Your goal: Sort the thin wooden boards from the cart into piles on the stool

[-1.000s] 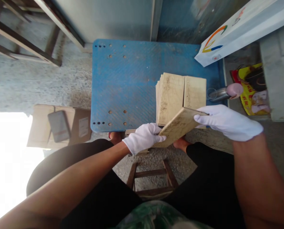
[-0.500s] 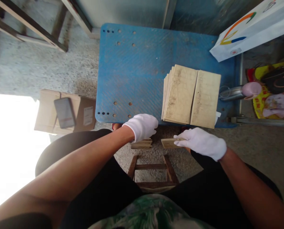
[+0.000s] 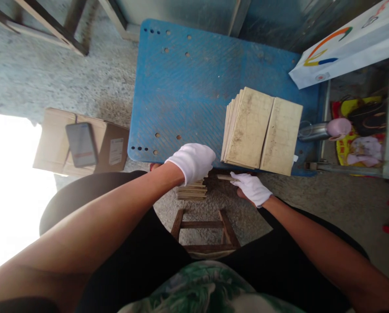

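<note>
Both my hands wear white gloves. My right hand (image 3: 251,188) is closed on a thin wooden board (image 3: 226,177), held low just under the near edge of the blue platform (image 3: 188,87). My left hand (image 3: 192,161) hovers curled at that edge, above a small pile of boards (image 3: 192,190) on the ground; what its fingers hold, if anything, is hidden. Two side-by-side stacks of pale wooden boards (image 3: 263,128) lie on the platform's right part.
A cardboard box (image 3: 80,141) with a phone (image 3: 82,144) on it sits on the concrete floor at left. A wooden stool frame (image 3: 204,232) stands between my knees. A metal flask (image 3: 321,129), a yellow bag (image 3: 357,130) and a white printed box (image 3: 344,41) lie at right.
The board that both hands held above the platform has gone down below its near edge in my right hand. My left hand let go and moved over the floor pile.
</note>
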### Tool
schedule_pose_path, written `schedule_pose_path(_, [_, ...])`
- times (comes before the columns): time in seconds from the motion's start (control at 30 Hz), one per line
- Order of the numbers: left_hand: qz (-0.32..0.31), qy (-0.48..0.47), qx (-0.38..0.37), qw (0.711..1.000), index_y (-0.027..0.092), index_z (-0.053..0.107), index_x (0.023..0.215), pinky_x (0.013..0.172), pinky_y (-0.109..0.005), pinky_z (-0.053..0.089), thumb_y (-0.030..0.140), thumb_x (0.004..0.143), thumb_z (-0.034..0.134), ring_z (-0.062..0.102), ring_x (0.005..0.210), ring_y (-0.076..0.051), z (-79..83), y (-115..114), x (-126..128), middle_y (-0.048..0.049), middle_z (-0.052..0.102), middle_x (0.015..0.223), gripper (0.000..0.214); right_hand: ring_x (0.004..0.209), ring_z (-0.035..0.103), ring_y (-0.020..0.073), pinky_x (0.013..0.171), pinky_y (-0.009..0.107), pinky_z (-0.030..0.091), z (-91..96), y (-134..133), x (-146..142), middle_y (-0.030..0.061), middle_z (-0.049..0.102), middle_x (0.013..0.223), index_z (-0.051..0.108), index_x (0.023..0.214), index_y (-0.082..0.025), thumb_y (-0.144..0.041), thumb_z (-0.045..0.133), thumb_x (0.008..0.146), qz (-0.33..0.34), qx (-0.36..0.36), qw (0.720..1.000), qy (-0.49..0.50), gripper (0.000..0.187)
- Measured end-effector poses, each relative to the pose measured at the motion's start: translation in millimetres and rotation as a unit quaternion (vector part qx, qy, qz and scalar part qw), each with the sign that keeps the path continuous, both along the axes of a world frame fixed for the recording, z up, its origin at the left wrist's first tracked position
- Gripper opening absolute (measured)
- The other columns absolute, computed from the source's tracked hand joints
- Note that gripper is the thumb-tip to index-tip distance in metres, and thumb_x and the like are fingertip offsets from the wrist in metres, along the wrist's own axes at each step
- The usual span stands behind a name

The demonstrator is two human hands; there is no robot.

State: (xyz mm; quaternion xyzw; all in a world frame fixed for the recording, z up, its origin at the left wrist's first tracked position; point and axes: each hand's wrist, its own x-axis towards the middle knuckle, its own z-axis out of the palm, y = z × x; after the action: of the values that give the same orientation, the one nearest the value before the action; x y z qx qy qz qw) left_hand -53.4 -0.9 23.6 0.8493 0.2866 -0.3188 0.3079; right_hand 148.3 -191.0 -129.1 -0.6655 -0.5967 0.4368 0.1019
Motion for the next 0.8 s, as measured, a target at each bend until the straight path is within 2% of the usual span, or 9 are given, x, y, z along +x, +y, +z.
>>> schedule_pose_path(0.1, [-0.039, 0.015, 0.009, 0.999, 0.01, 0.068, 0.107, 0.077, -0.039, 0.049, 0.018, 0.086, 0.048, 0.064, 0.094, -0.031, 3.0, 0.0, 1.6, -0.018, 0.067, 0.107, 0.03, 0.109, 0.061, 0.0208, 0.104, 0.035, 0.041, -6.2, 4.4, 1.0, 0.0093, 0.065, 0.118, 0.065, 0.115, -0.016, -0.02, 0.058, 0.085, -0.031, -0.008, 0.999, -0.012, 0.032])
schedule_pose_path(0.37, [-0.048, 0.027, 0.009, 0.998, 0.01, 0.067, 0.108, 0.076, -0.038, 0.051, 0.017, 0.085, 0.051, 0.065, 0.095, -0.031, 8.5, 2.1, 2.8, -0.0158, 0.068, 0.108, 0.029, 0.109, 0.061, 0.0216, 0.107, 0.036, 0.039, -18.5, 17.9, 0.2, 0.0025, 0.068, 0.112, 0.071, 0.103, -0.022, -0.027, 0.064, 0.081, -0.139, -0.042, 0.988, 0.06, 0.024])
schedule_pose_path(0.53, [-0.053, 0.025, 0.006, 0.998, 0.009, 0.067, 0.106, 0.075, -0.04, 0.052, 0.017, 0.086, 0.049, 0.065, 0.095, -0.032, 9.2, 2.1, 3.1, -0.0167, 0.068, 0.106, 0.029, 0.109, 0.062, 0.0202, 0.106, 0.034, 0.04, -21.2, 20.0, 1.3, 0.0018, 0.069, 0.111, 0.071, 0.102, -0.022, -0.026, 0.063, 0.082, -0.115, -0.059, 0.99, 0.049, 0.022])
schedule_pose_path(0.67, [-0.056, 0.019, 0.004, 0.998, 0.009, 0.067, 0.106, 0.076, -0.042, 0.052, 0.017, 0.086, 0.047, 0.065, 0.095, -0.033, 8.6, 0.5, 4.5, -0.0167, 0.068, 0.105, 0.029, 0.108, 0.062, 0.0198, 0.105, 0.032, 0.04, -16.0, 24.1, 2.6, 0.0043, 0.068, 0.112, 0.071, 0.104, -0.019, -0.025, 0.061, 0.083, -0.08, -0.071, 0.994, 0.02, 0.024])
schedule_pose_path(0.8, [-0.053, 0.008, -0.001, 0.999, 0.006, 0.066, 0.105, 0.075, -0.043, 0.052, 0.015, 0.085, 0.047, 0.065, 0.095, -0.034, 3.7, -1.4, 6.2, -0.0202, 0.067, 0.104, 0.029, 0.11, 0.061, 0.0194, 0.104, 0.032, 0.04, -9.7, 31.5, 3.3, 0.0033, 0.068, 0.114, 0.07, 0.105, -0.021, -0.027, 0.061, 0.084, -0.044, -0.071, 0.996, -0.025, 0.024])
